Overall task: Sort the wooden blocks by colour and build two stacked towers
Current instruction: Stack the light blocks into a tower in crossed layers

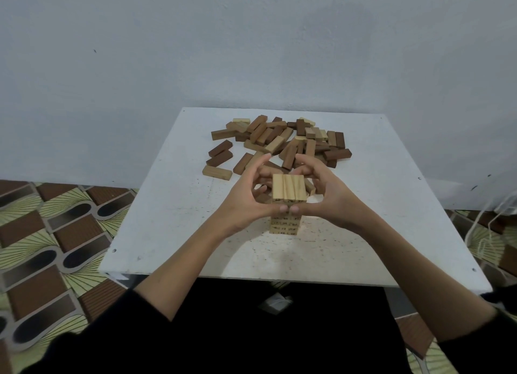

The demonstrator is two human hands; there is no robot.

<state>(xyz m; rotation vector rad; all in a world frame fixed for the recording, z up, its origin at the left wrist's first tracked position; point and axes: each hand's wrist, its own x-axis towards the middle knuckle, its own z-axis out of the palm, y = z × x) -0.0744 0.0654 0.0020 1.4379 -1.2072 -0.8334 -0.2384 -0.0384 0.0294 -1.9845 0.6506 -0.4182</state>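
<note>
Cupping a pale wooden block tower at mid-table, your left hand and right hand press thumbs against its near face, fingers curved around it. Second tower unstarted; mixed pile of dark and pale blocks lies behind.

tabletop: white, square, speckled, with small screw heads near its edges; its far edge meets the wall.
pile: loose light and dark wooden blocks, jumbled at the far middle.
tower: light blocks stacked at the centre, nearer than the pile; 3 blocks side by side on top.
floor: patterned, left and right.
</note>
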